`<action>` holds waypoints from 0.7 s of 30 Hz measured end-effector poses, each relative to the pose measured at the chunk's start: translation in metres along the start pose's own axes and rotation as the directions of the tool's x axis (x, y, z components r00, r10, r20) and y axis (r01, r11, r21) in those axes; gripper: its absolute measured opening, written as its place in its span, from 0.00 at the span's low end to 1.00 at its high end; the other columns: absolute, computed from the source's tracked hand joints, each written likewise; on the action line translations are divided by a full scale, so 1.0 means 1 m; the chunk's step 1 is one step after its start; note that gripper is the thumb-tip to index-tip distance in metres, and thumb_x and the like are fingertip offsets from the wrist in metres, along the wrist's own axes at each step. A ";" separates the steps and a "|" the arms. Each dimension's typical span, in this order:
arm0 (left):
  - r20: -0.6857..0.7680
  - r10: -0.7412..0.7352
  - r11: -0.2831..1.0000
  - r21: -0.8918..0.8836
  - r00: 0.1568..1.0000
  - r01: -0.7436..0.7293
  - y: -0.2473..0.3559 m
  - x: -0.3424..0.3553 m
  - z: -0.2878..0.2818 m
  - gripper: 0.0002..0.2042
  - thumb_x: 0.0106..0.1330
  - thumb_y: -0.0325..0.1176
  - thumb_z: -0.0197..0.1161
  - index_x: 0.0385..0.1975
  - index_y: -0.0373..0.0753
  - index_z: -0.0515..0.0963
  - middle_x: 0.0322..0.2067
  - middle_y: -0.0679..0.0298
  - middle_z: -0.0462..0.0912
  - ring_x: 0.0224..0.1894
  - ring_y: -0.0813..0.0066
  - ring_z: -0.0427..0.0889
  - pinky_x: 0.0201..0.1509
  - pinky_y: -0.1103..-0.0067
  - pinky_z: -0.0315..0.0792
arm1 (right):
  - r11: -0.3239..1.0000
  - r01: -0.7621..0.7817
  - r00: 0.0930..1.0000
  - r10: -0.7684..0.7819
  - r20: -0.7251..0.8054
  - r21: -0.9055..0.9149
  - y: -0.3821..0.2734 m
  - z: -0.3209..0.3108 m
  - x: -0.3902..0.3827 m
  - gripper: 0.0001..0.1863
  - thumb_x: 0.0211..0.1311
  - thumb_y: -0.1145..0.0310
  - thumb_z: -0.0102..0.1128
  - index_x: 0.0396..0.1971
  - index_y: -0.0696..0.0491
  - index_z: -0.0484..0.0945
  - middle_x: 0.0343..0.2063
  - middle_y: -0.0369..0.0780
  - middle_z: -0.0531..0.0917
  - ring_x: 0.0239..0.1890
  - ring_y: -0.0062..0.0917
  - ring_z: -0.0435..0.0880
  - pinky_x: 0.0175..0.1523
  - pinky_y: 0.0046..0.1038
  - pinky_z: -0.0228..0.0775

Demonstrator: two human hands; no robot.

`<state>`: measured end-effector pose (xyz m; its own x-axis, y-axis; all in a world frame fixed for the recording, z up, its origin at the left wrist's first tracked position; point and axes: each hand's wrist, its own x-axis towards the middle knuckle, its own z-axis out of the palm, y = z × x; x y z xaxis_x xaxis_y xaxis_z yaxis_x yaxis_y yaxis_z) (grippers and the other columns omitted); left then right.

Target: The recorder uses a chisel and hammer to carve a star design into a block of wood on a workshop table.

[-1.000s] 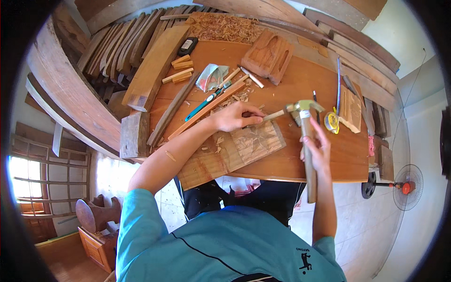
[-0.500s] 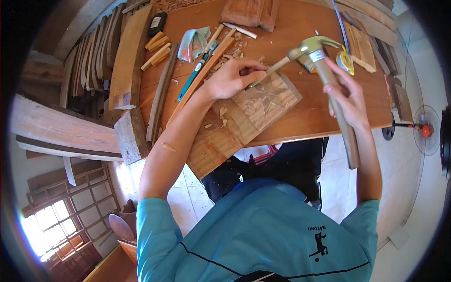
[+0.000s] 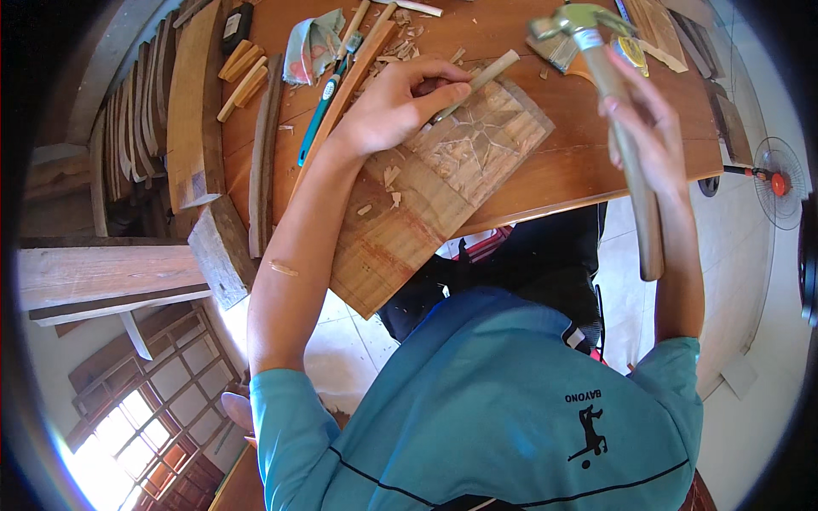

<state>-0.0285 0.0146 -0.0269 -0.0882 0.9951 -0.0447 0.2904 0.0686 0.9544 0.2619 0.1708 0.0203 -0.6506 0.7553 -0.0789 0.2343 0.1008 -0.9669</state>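
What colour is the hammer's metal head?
The hammer's metal head is shiny gold, best seen in the head-camera view.

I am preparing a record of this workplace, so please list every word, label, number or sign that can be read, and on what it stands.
Teal shirt: one dark printed word beside a figure emblem, not copied out here.
Hammer: white label, too small to read.
Teal-handled tool: pale mark, too small.
Yellow tape measure: too blurred.
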 end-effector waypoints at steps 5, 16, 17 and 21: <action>0.007 -0.030 0.999 0.023 1.000 0.030 -0.001 -0.003 -0.001 0.17 0.71 0.38 0.63 0.50 0.29 0.81 0.42 0.63 0.84 0.46 0.78 0.78 0.52 0.79 0.69 | 0.999 -0.002 0.996 0.006 0.085 -0.040 -0.006 -0.005 -0.006 0.30 0.69 0.70 0.63 0.71 0.45 0.71 0.33 0.37 0.80 0.18 0.16 0.75 0.20 0.20 0.68; -0.054 0.049 0.999 0.011 0.997 -0.048 -0.008 -0.006 0.001 0.16 0.67 0.37 0.67 0.48 0.32 0.84 0.37 0.65 0.85 0.39 0.79 0.80 0.44 0.79 0.72 | 0.999 0.048 0.999 -0.048 0.016 0.013 0.003 0.017 -0.019 0.30 0.69 0.69 0.64 0.70 0.45 0.72 0.32 0.37 0.81 0.18 0.16 0.76 0.19 0.21 0.66; -0.024 0.019 1.000 -0.009 1.000 -0.019 -0.007 -0.006 -0.001 0.16 0.67 0.37 0.67 0.48 0.31 0.84 0.39 0.64 0.85 0.41 0.78 0.81 0.46 0.79 0.72 | 0.999 0.031 0.998 -0.032 0.058 0.030 0.007 0.021 -0.021 0.30 0.68 0.69 0.65 0.70 0.45 0.72 0.32 0.37 0.81 0.18 0.15 0.76 0.20 0.21 0.67; -0.035 0.050 0.999 0.019 0.998 -0.049 -0.002 -0.009 0.001 0.15 0.67 0.36 0.67 0.47 0.31 0.85 0.39 0.63 0.85 0.42 0.78 0.81 0.47 0.79 0.72 | 0.998 -0.018 0.998 0.015 0.055 0.063 0.007 0.014 -0.024 0.30 0.68 0.69 0.66 0.70 0.45 0.72 0.34 0.37 0.81 0.18 0.16 0.76 0.21 0.21 0.69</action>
<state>-0.0272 0.0058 -0.0290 -0.1066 0.9942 0.0131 0.3125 0.0210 0.9497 0.2687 0.1441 0.0120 -0.6857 0.7201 -0.1062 0.1997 0.0458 -0.9788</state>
